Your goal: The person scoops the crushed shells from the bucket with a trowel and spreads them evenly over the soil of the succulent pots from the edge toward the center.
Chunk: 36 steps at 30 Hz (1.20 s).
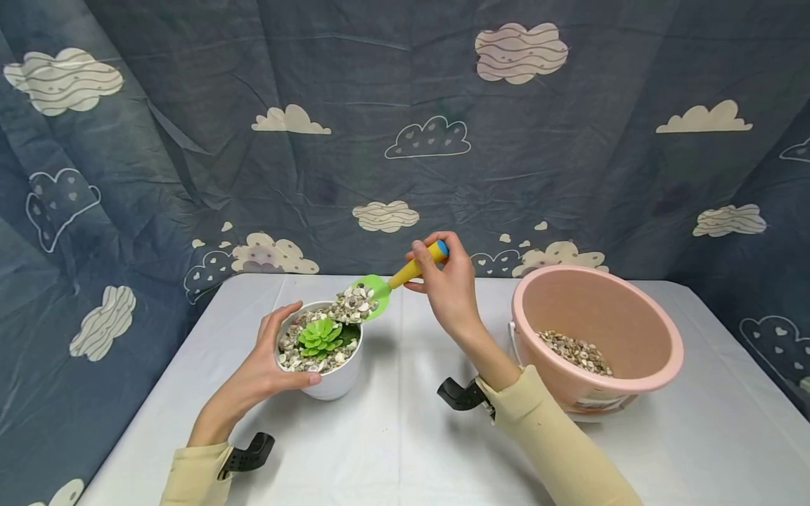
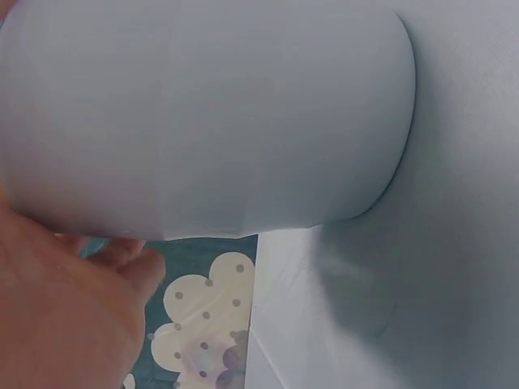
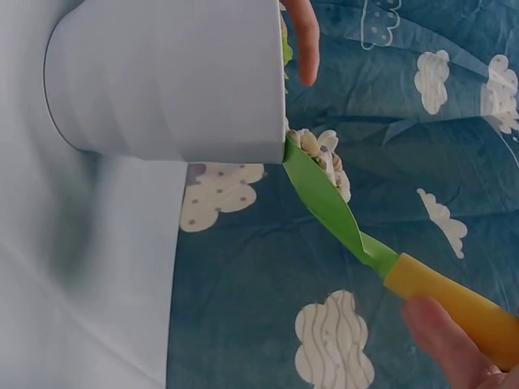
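Observation:
A white flower pot (image 1: 335, 383) stands on the table at left of centre, with a green succulent (image 1: 320, 336) in it amid small pebbles (image 1: 291, 355). My left hand (image 1: 256, 372) holds the pot from its left side, thumb near the front of the rim and fingers at the back. Between the fingers of my right hand (image 1: 451, 292) is the yellow handle of a toy trowel (image 1: 413, 270). Pebbles are heaped on its green blade (image 3: 324, 198), which tilts down toward the pot with its tip at the rim. In the left wrist view the pot wall (image 2: 211, 121) hides most fingers.
On the right stands a pink bucket (image 1: 648, 383) with more pebbles (image 1: 576, 351) at its bottom. A white cloth (image 1: 405, 436) covers the table. Behind it hangs a dark blue curtain (image 1: 405, 84) printed with clouds.

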Motion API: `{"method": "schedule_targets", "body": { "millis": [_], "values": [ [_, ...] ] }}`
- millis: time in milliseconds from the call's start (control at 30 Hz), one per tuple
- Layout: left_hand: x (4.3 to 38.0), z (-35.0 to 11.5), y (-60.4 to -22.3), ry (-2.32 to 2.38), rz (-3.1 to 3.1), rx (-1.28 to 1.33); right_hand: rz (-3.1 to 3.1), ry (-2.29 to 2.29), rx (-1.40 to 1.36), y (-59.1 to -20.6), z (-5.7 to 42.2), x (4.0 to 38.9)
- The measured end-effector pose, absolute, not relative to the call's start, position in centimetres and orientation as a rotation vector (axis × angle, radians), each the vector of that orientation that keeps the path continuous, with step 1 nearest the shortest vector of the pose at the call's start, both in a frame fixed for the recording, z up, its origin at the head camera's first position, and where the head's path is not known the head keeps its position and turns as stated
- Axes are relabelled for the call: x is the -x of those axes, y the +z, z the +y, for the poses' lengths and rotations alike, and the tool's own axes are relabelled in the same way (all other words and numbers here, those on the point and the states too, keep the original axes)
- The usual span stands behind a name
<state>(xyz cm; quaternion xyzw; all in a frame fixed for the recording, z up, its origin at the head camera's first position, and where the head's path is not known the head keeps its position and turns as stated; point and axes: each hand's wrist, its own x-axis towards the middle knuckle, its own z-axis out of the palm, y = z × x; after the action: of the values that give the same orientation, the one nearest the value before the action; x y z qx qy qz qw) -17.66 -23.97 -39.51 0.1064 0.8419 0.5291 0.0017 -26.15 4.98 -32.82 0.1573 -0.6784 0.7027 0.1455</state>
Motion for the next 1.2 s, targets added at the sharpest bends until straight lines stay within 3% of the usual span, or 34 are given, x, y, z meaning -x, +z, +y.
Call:
{"method": "schedule_targets", "body": {
  "millis": [367,1200],
  "values": [
    [17.6,-24.7,-39.6,1.762,2.492,-0.402,-1.960,2.036,-0.479,-30.7,4.4,23.5],
    [17.7,-24.4,-39.7,1.779,2.480,-0.342,-1.924,1.970,-0.460,-31.0,4.1,22.2]
  ]
}}
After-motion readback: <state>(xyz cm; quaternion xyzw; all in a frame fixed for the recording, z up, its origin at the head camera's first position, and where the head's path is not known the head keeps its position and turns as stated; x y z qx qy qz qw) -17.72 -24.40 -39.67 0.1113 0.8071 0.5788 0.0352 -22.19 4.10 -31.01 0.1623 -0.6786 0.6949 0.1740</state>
